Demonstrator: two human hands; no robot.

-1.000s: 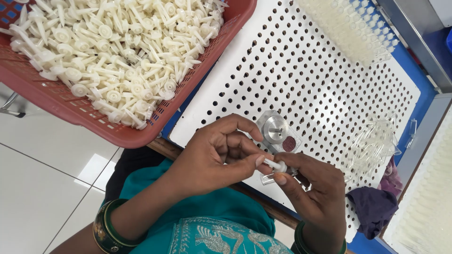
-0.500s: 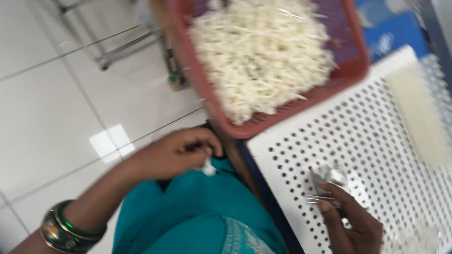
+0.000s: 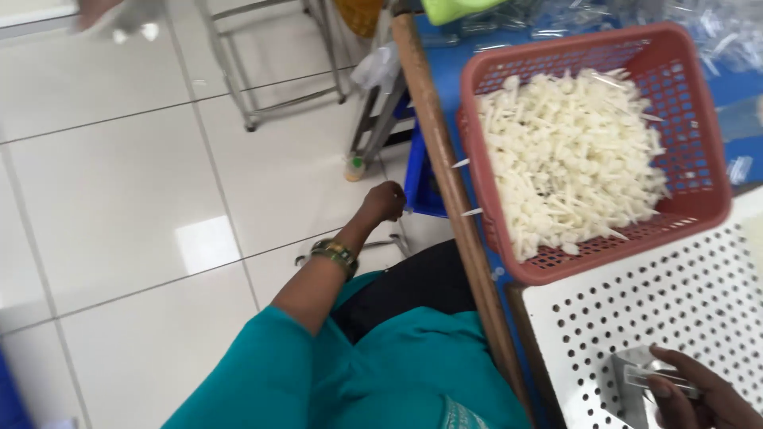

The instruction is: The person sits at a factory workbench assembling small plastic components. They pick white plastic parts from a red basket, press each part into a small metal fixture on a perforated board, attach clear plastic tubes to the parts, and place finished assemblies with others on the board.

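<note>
White tiled floor [image 3: 143, 199] left of bench. Your left hand [image 3: 385, 200] hangs out low, fist closed, contents unclear. Right hand [image 3: 699, 397] grips metal tool [image 3: 644, 373] on perforated white board [image 3: 683, 310]; red basket [image 3: 699, 159] beyond.

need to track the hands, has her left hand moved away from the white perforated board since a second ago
Yes. The left hand has left the perforated board and now hangs out over the floor, beyond the table's wooden edge.
</note>
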